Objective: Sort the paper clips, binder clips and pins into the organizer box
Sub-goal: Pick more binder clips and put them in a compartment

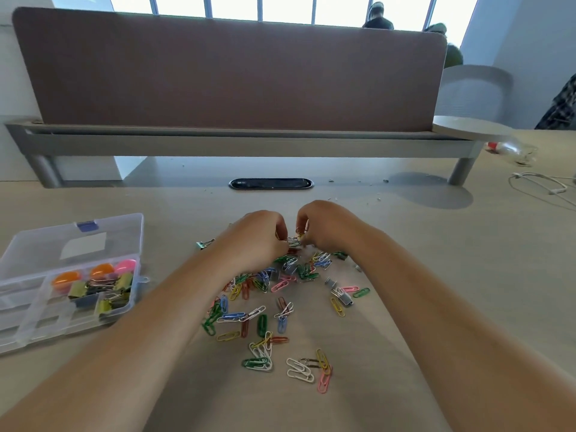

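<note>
A loose heap of coloured paper clips (265,319) lies spread on the desk in front of me, with a few silver binder clips (343,296) mixed in. At the far end of the heap my left hand (261,235) and my right hand (324,226) meet, fingers pinched together on a small tangle of clips (296,240); which hand grips which clip is hard to tell. A clear plastic organizer box (18,322) stands open at the left, its lid raised. One compartment holds olive and dark binder clips (103,291) and orange and pink round pieces (67,279).
A brown divider panel (230,73) on a grey rail closes off the back of the desk. A black cable grommet (270,184) sits just beyond my hands. White cables (539,182) and a clear plastic item (511,148) lie at the far right. A teal binder clip (204,244) lies left of my left hand.
</note>
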A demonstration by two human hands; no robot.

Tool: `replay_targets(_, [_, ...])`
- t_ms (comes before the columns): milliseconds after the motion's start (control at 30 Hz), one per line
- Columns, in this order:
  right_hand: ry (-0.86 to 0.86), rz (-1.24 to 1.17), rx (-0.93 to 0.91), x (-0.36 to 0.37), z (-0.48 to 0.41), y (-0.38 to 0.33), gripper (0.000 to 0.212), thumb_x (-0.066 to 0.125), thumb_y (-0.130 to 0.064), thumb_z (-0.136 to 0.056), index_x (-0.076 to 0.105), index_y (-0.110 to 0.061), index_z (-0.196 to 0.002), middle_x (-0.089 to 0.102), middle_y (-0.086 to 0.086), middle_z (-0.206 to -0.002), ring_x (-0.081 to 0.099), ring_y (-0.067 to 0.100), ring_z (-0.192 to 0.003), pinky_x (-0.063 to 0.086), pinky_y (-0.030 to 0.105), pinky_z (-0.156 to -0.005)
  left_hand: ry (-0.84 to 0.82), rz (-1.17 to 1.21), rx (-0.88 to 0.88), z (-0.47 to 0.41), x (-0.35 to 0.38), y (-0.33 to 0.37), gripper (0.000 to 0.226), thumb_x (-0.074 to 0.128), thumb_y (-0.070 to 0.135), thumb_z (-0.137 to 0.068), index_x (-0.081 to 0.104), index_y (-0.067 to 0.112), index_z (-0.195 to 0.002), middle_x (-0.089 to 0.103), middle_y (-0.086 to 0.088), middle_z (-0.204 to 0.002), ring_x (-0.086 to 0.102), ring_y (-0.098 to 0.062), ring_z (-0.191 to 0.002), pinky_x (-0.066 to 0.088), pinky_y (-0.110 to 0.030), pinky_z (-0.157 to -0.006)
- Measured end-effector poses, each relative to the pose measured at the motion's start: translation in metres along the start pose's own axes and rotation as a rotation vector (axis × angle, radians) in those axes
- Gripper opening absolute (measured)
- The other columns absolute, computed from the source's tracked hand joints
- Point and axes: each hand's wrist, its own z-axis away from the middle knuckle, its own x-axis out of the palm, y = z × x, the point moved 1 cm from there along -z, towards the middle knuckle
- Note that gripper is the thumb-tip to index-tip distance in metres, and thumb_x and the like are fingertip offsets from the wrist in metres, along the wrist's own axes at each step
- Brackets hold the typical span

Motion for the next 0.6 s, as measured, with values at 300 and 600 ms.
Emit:
replay_targets(300, [0.042,0.019,0.028,-0.011,0.022,-0.007,0.015,0.069,-0.014,-0.088,0.070,-0.010,-0.103,0.070,0.007,-0.100,0.063,0.021,-0.087,0.044,0.028,-0.072,-0.029,0.020,0.003,0.018,-0.012,0.004,0.018,0.061,0.019,-0.088,0.071,0.017,-0.103,0.065,0.003,-0.100,0.059,-0.016,-0.087,0.046,-0.027,-0.075])
replay_targets(600, [0.060,-0.042,0.026,-0.018,0.057,-0.047,0.006,0.064,-0.016,-0.090,0.064,-0.014,-0.084,0.067,0.004,-0.086,0.058,0.015,-0.071,0.039,0.021,-0.056,0.029,0.061,0.027,0.068,-0.048,-0.013,0.022,0.063,0.021,-0.090,0.069,0.015,-0.111,0.066,-0.001,-0.110,0.059,-0.014,-0.091,0.042,-0.024,-0.077])
